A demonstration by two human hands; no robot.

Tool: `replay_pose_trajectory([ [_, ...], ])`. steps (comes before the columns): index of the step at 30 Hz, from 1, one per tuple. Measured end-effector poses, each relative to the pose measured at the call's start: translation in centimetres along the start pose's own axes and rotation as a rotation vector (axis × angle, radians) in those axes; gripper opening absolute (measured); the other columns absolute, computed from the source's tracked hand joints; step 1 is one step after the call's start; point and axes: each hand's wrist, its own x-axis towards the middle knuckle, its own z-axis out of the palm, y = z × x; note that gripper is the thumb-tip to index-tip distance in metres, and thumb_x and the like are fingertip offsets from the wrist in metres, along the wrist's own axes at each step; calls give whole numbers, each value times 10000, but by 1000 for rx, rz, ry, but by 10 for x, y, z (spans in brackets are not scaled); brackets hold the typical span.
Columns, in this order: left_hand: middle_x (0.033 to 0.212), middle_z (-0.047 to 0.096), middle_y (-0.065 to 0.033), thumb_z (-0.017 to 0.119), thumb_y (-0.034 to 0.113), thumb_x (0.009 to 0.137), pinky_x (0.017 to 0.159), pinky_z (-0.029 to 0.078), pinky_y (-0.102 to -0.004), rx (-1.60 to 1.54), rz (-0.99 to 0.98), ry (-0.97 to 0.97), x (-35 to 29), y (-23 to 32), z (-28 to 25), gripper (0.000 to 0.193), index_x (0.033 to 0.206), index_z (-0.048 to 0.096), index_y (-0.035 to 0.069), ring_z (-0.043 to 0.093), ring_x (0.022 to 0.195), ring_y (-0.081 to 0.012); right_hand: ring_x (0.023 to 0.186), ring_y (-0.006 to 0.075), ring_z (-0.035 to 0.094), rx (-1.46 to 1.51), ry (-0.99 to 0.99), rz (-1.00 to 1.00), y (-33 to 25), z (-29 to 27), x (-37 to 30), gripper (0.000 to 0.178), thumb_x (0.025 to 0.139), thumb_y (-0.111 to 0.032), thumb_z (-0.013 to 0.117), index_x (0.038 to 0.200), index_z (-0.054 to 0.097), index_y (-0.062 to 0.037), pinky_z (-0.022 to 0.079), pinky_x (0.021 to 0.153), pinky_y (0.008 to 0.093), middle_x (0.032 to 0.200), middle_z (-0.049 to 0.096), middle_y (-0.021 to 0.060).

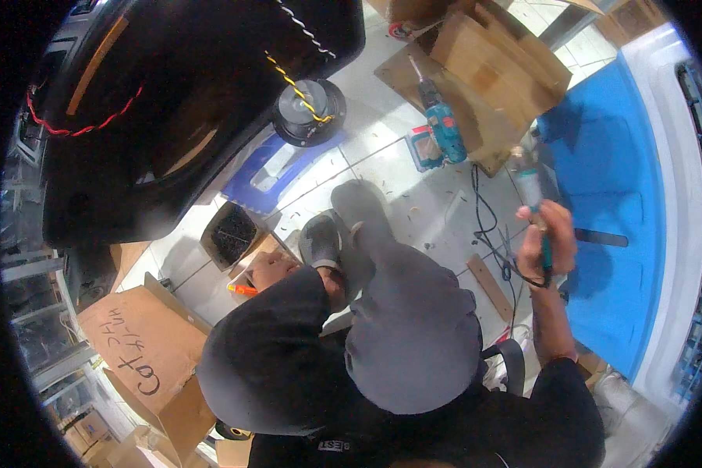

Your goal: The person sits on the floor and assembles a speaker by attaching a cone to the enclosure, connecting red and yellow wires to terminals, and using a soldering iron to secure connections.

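My right hand (548, 242) is closed around a corded tool (529, 187) with a green grip, a pale barrel and a brass-coloured tip, held up at the right. Motion blur hides its exact kind. Down by my left shoe, my left hand (274, 271) rests with curled fingers against a small open box (246, 240) of black bits that look like screws. What its fingers hold, if anything, is hidden. An orange-and-yellow handle (242, 289) lies just beside that hand. Farther off, a round black speaker driver (308, 113) with a twisted yellow-black wire sits against a large black panel (148, 148).
A teal cordless drill (442, 129) lies beside an open cardboard box (499, 62). A blue panel (608, 210) stands at the right. A purple-blue plastic stool (269, 175) is under the driver. A wooden strip (489, 287) and a black cable (483, 222) lie on the tiles. Another carton (144, 343) stands left.
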Motion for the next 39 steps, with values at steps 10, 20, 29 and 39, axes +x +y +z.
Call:
replay_pose_trajectory([
  [10,911,735,-158,658,108,951,658,583,-289,-694,-270,16,-43,54,-108,220,1107,633,-43,724,758,-200,543,275,576,-170,679,-221,-20,-76,82,410,1045,-325,496,995,535,81,530,506,360,752,624,238],
  [20,787,640,-82,563,128,943,734,488,-298,-665,96,-32,-49,119,-180,272,1093,665,-74,629,704,-165,625,221,619,224,503,187,-45,-21,47,316,990,-222,586,1105,609,71,549,619,365,774,636,172],
  [29,743,629,-50,677,105,974,578,448,-247,-716,159,-37,-28,183,-161,181,1056,665,-56,562,627,-102,749,209,696,656,-6,443,-34,57,21,243,918,-97,681,1128,650,21,591,646,340,1028,663,190],
  [39,907,735,-179,629,48,996,644,554,-298,-715,297,-97,-11,185,-125,112,1015,626,-63,674,718,-158,781,291,669,418,-180,160,-22,103,24,381,995,-330,609,1110,635,32,551,756,400,759,715,149],
])
